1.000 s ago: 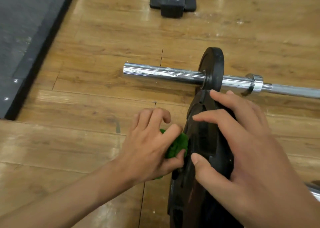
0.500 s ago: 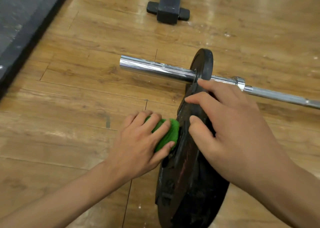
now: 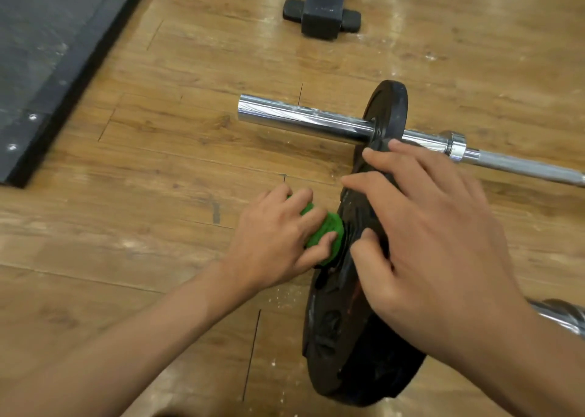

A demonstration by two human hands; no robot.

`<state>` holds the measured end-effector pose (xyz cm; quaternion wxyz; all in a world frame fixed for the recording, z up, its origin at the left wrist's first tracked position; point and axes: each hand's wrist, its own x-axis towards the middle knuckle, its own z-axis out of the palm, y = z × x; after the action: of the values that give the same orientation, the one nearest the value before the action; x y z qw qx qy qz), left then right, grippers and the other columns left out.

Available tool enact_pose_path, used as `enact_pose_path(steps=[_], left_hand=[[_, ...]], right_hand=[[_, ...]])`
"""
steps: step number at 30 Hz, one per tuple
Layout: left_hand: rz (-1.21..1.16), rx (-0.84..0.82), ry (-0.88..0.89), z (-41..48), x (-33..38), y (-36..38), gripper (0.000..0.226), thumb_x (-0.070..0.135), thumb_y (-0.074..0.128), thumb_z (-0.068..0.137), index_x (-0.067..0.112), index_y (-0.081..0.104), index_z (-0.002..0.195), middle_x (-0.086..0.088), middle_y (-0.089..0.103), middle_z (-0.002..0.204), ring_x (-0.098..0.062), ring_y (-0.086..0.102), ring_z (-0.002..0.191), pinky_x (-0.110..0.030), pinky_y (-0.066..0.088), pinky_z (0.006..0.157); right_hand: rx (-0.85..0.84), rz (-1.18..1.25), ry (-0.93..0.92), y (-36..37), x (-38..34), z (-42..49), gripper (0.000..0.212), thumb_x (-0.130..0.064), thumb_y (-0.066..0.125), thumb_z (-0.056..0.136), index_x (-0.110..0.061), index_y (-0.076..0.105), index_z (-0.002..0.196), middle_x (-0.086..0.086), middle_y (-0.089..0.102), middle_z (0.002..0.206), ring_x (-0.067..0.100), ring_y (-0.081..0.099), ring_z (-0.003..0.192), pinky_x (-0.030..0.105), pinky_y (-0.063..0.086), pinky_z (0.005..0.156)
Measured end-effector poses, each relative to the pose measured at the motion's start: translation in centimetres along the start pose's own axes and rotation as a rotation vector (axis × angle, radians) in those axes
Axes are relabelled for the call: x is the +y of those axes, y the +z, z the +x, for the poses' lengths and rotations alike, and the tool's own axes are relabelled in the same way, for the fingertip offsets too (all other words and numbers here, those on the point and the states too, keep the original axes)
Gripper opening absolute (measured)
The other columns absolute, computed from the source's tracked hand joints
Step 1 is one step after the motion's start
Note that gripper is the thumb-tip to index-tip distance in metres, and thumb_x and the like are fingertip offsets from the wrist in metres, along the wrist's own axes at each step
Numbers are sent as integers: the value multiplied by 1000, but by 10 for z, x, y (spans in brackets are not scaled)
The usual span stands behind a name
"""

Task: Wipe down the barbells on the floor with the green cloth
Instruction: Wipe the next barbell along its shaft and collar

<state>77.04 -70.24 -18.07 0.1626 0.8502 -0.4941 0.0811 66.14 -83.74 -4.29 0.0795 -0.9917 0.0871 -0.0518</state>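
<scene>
Left hand (image 3: pixel 275 242): fingers curled round the bunched green cloth (image 3: pixel 327 234), which it presses rightward against the left face of the near black round iron weight plate (image 3: pixel 345 347), standing on edge on the wooden plank floor (image 3: pixel 158 163). Right hand (image 3: pixel 443 245): fingers spread and nearly straight, laid over that plate's upper rim, gripping nothing. The plate's face runs away from the person, so wiping strokes probably follow it.
</scene>
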Motion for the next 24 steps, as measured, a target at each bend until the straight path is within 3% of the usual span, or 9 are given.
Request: enact_pose_path(steps=[4,6,8,10,12,14,18,22,24], left_hand=[[-9,49,-159,8,16,-1,34,41,48,99,17,63,80,-3,60,85,-24,51,76,-34,34,58],[47,68,-107,-5,32,7,32,34,44,104,14,68,98,-10,63,102,-34,58,95,-45,47,79],[42,126,-36,-25,39,17,39,28,37,108,7,65,125,-16,59,125,-39,54,118,-55,42,108],[34,178,57,-35,28,23,40,29,34,111,5,57,134,-17,54,133,-38,48,127,-55,37,116],[53,146,96,-30,20,20,39,33,39,110,6,59,130,-17,57,127,-38,52,119,-54,42,109],[48,63,28,-13,19,6,35,38,45,104,11,67,109,-12,63,108,-33,56,97,-44,48,81],[91,-268,-108,42,14,-16,51,53,13,89,22,41,61,6,51,68,-23,55,63,-31,18,50],[-29,-100,-148,17,24,-4,36,43,43,100,21,59,77,0,57,81,-25,57,78,-33,32,59],[3,69,-124,-19,34,12,27,34,57,102,11,68,112,-12,62,113,-33,57,109,-47,47,96]], right_hand=[[11,23,17,0,1,4,52,-36,40,80,-19,71,118,1,67,128,31,49,137,50,36,109],[18,42,13,-1,3,5,51,-35,40,79,-20,72,115,-2,69,118,30,50,135,48,36,109],[37,46,7,-1,4,5,49,-34,40,79,-20,73,111,-3,70,111,31,51,135,49,36,109],[38,42,-1,1,3,5,47,-34,40,79,-20,74,108,-4,70,108,30,50,136,49,36,110],[32,48,4,1,4,7,46,-34,40,79,-20,74,107,-3,70,106,30,49,137,49,36,110],[20,48,5,1,6,8,46,-35,39,79,-21,75,105,-3,69,105,31,49,137,50,37,111],[16,40,14,0,6,11,47,-37,38,80,-20,74,103,-4,69,102,30,49,135,49,36,109],[28,69,17,-1,10,13,47,-36,38,79,-20,75,104,-4,70,102,31,49,135,52,39,111],[35,72,17,0,11,13,47,-35,39,78,-19,75,104,-4,69,100,31,50,135,54,40,111]])
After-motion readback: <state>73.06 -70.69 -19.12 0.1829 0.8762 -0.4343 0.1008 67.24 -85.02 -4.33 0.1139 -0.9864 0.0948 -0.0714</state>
